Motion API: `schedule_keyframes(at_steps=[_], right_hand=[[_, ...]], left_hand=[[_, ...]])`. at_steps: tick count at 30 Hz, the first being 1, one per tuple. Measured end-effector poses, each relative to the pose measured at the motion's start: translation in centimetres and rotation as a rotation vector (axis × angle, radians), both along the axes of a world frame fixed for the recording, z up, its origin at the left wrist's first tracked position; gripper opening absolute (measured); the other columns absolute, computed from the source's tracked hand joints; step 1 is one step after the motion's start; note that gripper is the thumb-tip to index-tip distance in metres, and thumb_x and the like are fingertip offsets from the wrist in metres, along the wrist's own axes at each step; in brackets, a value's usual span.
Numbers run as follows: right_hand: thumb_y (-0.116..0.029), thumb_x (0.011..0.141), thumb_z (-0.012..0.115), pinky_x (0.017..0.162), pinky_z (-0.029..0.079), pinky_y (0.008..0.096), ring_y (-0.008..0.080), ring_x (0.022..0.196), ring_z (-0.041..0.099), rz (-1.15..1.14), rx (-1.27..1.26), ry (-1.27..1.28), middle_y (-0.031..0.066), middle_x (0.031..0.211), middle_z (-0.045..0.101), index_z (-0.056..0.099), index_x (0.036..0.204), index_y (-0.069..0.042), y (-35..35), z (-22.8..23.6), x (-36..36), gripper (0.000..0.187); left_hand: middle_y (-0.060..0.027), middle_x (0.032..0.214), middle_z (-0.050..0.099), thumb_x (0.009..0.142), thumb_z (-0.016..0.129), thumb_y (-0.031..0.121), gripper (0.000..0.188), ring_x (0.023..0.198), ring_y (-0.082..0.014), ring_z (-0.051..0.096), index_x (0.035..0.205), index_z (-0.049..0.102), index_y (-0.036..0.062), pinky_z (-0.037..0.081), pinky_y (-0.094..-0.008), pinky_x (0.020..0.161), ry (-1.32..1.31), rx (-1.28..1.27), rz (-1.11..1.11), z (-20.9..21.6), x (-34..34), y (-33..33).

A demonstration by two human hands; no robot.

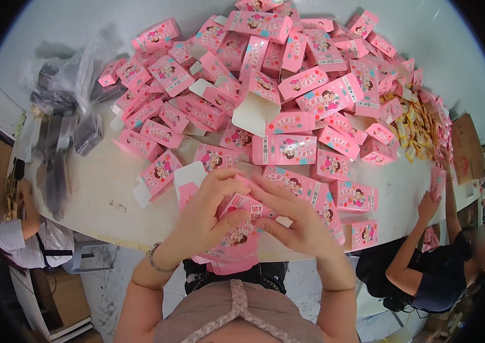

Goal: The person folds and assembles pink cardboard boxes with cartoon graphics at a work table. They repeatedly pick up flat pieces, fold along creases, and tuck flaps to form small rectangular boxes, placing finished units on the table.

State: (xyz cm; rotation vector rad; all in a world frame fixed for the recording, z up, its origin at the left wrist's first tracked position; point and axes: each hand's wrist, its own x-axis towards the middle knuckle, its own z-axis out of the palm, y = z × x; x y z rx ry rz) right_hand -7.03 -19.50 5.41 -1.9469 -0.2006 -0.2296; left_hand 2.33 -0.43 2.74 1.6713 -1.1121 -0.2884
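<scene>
A small pink printed carton [249, 210] is between my two hands at the near edge of the table. My left hand [215, 207] grips it from the left, thumb along its face. From the right, my right hand [292, 216] reaches over its upper end, fingers and thumb pressed to it. My fingers hide part of that end. Below them, more pink cartons [234, 264] show close to my body. A pink carton with a raised white flap [190, 173] lies just beyond my left hand.
A large heap of pink cartons [288, 150], some with open flaps, covers the table [102, 197]. Yellow and pink sachets [416, 128] lie at the right. Clear-wrapped dark packs [54, 166] are at the left. One person sits on each side; the right one's hand [428, 207] holds a carton.
</scene>
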Motion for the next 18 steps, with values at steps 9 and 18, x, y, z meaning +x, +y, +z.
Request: schedule_keyframes(at_steps=[9, 18], right_hand=[[-0.038, 0.081, 0.068, 0.074, 0.053, 0.0415, 0.0332, 0.102, 0.061, -0.419, -0.514, -0.064, 0.0187, 0.107, 0.058, 0.047, 0.122, 0.002, -1.0, -4.8, 2.7, 0.061], [-0.011, 0.075, 0.073, 0.064, 0.048, 0.0361, 0.0273, 0.084, 0.059, -0.164, -0.254, 0.225, 0.015, 0.096, 0.057, 0.053, 0.12, -0.002, 4.2, -4.9, 0.5, 0.05]], left_hand=[[-0.0185, 0.138, 0.035, 0.085, 0.06, 0.013, 0.051, 0.127, -0.0334, 0.037, 0.131, 0.04, 0.0015, 0.035, -0.0419, 0.104, 0.002, 0.118, 0.704, -2.5, 0.7, 5.3], [-0.0176, 0.137, 0.034, 0.09, 0.057, 0.017, 0.057, 0.127, -0.0278, 0.036, 0.137, 0.03, 0.0011, 0.03, -0.0427, 0.105, 0.07, 0.089, 0.721, -5.3, -2.2, 5.2]])
